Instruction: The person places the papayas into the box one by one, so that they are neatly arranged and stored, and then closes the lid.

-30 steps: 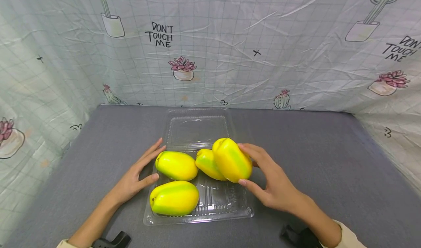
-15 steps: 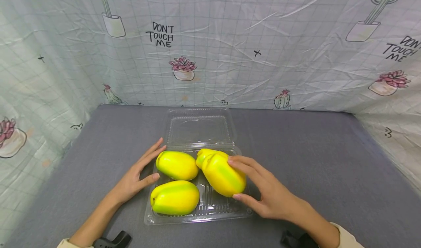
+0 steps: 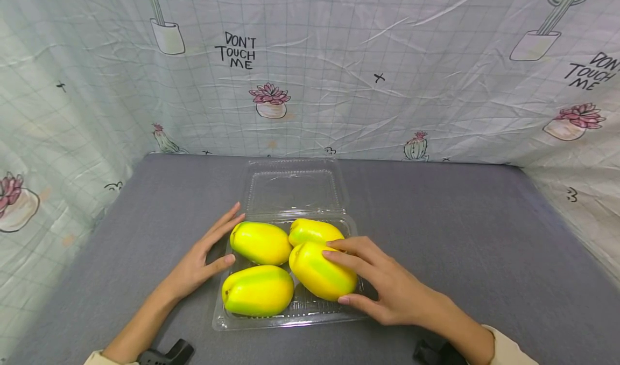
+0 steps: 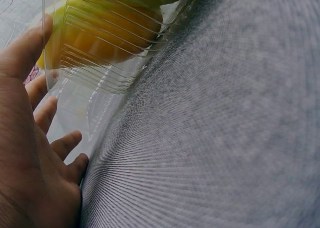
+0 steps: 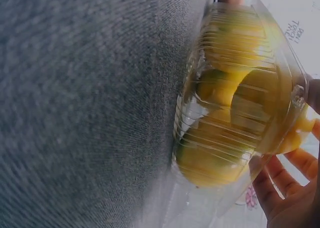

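Observation:
A clear plastic clamshell box (image 3: pixel 334 317) lies with its lid folded back. In it rest three yellow-green mangoes: one at the back left (image 3: pixel 260 243), one at the front left (image 3: pixel 258 290) and one at the back right (image 3: pixel 310 230). My right hand (image 3: pixel 387 284) holds a fourth mango (image 3: pixel 322 273) over the front right part, thumb on the near side and fingers on top. My left hand (image 3: pixel 198 262), fingers spread and fairly straight, touches the box's left edge. Through the ribbed wall in the right wrist view, mangoes (image 5: pixel 215 158) show beside the right hand (image 5: pixel 287 193).
The transparent lid (image 3: pixel 293 190) lies flat behind the box on the grey cloth-covered table (image 3: pixel 460 219). A printed curtain (image 3: pixel 329 58) hangs along the back and both sides. Black wrist straps (image 3: pixel 167 353) sit near the front edge.
My right hand has brought its mango left and toward me, lowering it from over the back right mango to the front right part of the box. The left hand stays in place.

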The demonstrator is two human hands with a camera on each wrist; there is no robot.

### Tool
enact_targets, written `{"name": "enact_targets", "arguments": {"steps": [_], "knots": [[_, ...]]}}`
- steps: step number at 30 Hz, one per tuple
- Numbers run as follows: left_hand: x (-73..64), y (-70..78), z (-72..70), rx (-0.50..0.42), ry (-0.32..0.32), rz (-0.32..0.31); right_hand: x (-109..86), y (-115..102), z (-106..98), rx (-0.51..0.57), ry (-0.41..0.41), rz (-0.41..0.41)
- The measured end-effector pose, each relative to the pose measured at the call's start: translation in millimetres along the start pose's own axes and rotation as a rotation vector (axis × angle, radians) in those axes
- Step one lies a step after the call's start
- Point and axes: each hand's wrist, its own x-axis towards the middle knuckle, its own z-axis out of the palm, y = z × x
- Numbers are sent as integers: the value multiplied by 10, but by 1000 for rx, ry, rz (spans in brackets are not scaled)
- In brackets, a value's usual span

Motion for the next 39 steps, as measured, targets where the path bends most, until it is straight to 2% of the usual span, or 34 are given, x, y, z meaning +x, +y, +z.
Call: {"name": "enact_targets", "arguments": {"steps": [13, 21, 28, 33, 39], "knots": [[8, 8, 1, 5, -4, -4, -46, -12, 25, -28, -117, 62], [8, 16, 4, 4, -6, -11, -27, -11, 36, -52, -128, 34], [12, 18, 8, 3, 2, 15, -10, -7, 35, -66, -142, 24], [8, 21, 1, 4, -5, -9, -2, -6, 39, -68, -149, 28], [4, 24, 1, 4, -12, -9, 7, -5, 38, -74, -169, 37]]}}
